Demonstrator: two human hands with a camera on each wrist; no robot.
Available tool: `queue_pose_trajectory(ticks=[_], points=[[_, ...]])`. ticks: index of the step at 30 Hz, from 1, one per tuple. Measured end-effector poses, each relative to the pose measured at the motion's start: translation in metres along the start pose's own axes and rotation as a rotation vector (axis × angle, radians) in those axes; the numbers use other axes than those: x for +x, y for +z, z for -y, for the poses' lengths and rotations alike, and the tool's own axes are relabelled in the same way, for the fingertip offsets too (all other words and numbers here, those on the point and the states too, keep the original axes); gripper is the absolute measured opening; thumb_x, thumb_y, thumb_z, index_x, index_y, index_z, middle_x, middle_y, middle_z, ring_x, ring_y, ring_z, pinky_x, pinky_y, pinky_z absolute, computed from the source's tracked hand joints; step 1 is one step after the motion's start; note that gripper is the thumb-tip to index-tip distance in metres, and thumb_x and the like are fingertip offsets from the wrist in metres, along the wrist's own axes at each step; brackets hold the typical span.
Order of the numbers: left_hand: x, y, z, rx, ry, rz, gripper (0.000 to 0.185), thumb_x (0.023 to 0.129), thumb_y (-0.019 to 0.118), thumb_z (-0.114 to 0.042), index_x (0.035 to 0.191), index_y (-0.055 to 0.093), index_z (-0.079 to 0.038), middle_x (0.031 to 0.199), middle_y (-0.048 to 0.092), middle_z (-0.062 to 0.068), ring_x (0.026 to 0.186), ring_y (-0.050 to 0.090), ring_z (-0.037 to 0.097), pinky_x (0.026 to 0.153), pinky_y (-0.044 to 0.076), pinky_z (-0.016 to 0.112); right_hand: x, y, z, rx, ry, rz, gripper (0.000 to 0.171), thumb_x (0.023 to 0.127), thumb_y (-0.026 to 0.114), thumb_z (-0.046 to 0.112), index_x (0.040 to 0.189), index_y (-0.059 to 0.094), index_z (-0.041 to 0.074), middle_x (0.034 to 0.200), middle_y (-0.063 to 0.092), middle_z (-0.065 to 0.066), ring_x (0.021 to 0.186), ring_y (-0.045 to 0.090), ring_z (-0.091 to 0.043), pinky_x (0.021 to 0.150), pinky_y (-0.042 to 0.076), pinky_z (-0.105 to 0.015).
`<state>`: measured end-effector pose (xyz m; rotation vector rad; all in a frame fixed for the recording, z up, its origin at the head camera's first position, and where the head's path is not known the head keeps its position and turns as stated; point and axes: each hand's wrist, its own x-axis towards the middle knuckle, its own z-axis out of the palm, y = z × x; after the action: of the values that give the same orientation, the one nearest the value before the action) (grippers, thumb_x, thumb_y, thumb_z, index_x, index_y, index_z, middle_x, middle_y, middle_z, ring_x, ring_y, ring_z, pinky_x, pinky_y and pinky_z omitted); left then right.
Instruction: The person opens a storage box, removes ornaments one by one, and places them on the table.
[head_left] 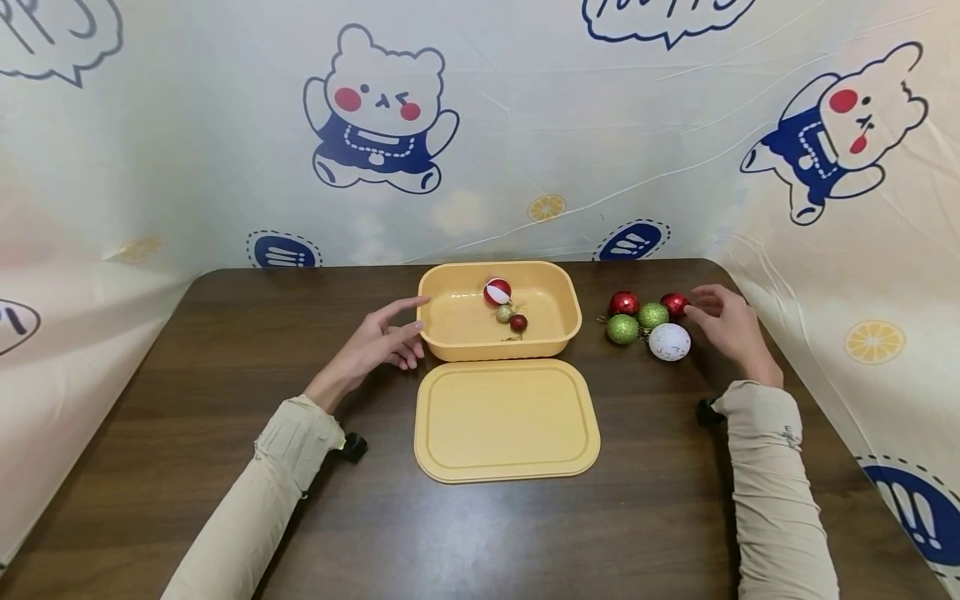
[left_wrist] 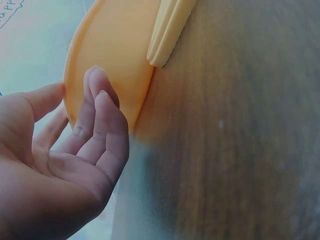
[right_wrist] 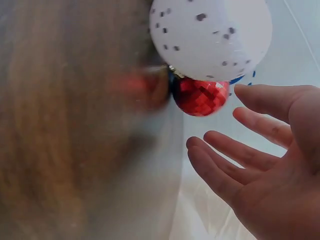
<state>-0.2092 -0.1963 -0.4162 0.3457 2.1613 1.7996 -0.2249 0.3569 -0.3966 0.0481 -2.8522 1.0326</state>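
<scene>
My left hand [head_left: 371, 342] touches the left end of a yellow rectangular box [head_left: 558, 336] with extended fingertips; in the left wrist view the other fingers bend loosely beside its wall. Inside the box lie a red-and-white ball [head_left: 497, 291], a small gold bauble [head_left: 503, 314] and a small dark red bauble [head_left: 518, 323]. On the right, my right hand [head_left: 726, 327] is spread beside a shiny red bauble [head_left: 674, 304]. The right wrist view shows a gap between fingers and faceted red bauble [right_wrist: 202, 96]. Around it sit a speckled white ball [head_left: 670, 342], green glitter baubles [head_left: 622, 329] and another red bauble [head_left: 623, 304].
A flat yellow lid [head_left: 507, 421] lies on the dark wooden table [head_left: 525, 533], just in front of the box. A pale cloth with printed bears [head_left: 378, 117] hangs behind the table and along its sides.
</scene>
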Motion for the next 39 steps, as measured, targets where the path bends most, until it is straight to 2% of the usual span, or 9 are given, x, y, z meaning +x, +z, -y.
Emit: queue_pose_trajectory(ticks=[6, 15, 23, 30, 32, 39], points=[[-0.001, 0.001, -0.001, -0.003, -0.004, -0.003, 0.056, 0.101, 0.06, -0.034, 0.152, 0.04, -0.02, 0.084, 0.066, 0.027, 0.063, 0.064, 0.024, 0.06, 0.059, 0.039, -0.001, -0.006, 0.011, 0.009, -0.031, -0.012, 0.044, 0.101, 0.058, 0.023, 0.134, 0.051, -0.006, 0.13, 0.053, -0.037, 0.119, 0.052, -0.052, 0.097, 0.043, -0.064], [-0.001, 0.001, -0.001, -0.006, -0.004, -0.002, 0.056, 0.101, 0.059, -0.033, 0.152, 0.04, -0.02, 0.084, 0.066, 0.028, 0.064, 0.065, 0.024, 0.06, 0.059, 0.037, -0.001, -0.008, 0.041, 0.003, -0.09, -0.044, 0.042, 0.1, 0.061, 0.024, 0.132, 0.053, -0.002, 0.131, 0.054, -0.034, 0.119, 0.053, -0.05, 0.1, 0.041, -0.062], [0.0, 0.0, 0.0, -0.001, 0.0, 0.001, 0.057, 0.101, 0.059, -0.033, 0.153, 0.04, -0.02, 0.084, 0.066, 0.027, 0.064, 0.065, 0.024, 0.06, 0.059, 0.038, -0.003, -0.002, 0.069, -0.022, -0.171, -0.088, 0.036, 0.098, 0.063, 0.018, 0.129, 0.058, 0.0, 0.126, 0.059, -0.029, 0.11, 0.061, -0.046, 0.095, 0.047, -0.059], [0.0, 0.0, -0.001, 0.002, 0.0, -0.003, 0.056, 0.101, 0.059, -0.035, 0.152, 0.04, -0.021, 0.084, 0.066, 0.025, 0.064, 0.065, 0.024, 0.06, 0.059, 0.038, -0.004, 0.007, 0.09, -0.044, -0.23, -0.075, 0.036, 0.099, 0.063, 0.018, 0.13, 0.059, 0.0, 0.126, 0.059, -0.026, 0.103, 0.062, -0.042, 0.089, 0.05, -0.058], [0.0, 0.0, -0.001, 0.003, -0.001, -0.003, 0.057, 0.101, 0.059, -0.035, 0.153, 0.04, -0.021, 0.084, 0.066, 0.026, 0.064, 0.065, 0.024, 0.06, 0.059, 0.038, -0.002, 0.011, 0.096, -0.059, -0.248, -0.066, 0.036, 0.099, 0.064, 0.017, 0.13, 0.059, 0.0, 0.128, 0.059, -0.025, 0.106, 0.061, -0.04, 0.088, 0.049, -0.057], [0.0, 0.0, 0.0, -0.007, -0.012, -0.004, 0.058, 0.1, 0.06, -0.036, 0.153, 0.04, -0.021, 0.084, 0.066, 0.024, 0.064, 0.065, 0.024, 0.06, 0.059, 0.037, 0.006, 0.034, 0.117, -0.074, -0.283, 0.002, 0.038, 0.098, 0.064, 0.014, 0.133, 0.057, 0.0, 0.133, 0.058, -0.022, 0.122, 0.053, -0.037, 0.101, 0.044, -0.056]])
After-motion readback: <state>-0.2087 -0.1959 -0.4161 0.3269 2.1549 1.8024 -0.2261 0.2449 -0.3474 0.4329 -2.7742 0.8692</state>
